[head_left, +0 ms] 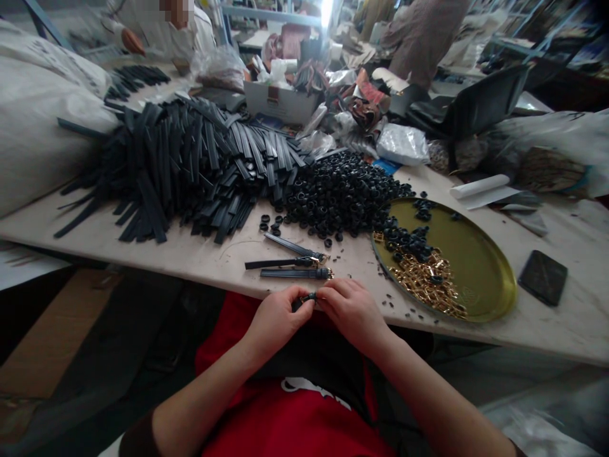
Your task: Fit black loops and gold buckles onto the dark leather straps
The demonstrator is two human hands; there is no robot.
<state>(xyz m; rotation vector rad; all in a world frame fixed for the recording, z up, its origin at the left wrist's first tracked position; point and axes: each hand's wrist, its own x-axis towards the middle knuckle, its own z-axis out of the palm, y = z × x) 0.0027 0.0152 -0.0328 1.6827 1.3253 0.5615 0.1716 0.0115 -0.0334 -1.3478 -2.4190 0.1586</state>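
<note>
Two hands (left [280,317], right [354,314]) grip one dark strap [306,299].

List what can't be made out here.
All in the head view:
- Small dark piece between left bare hand and right bare hand: mostly covered by fingers.
- Lower gold metal buckles on round green tray: buried under others.
- Bulky white sack: cut off by left edge.
- Brown-clothed person: top edge cuts head.

Head-worn camera looks forward and down, close.
</note>
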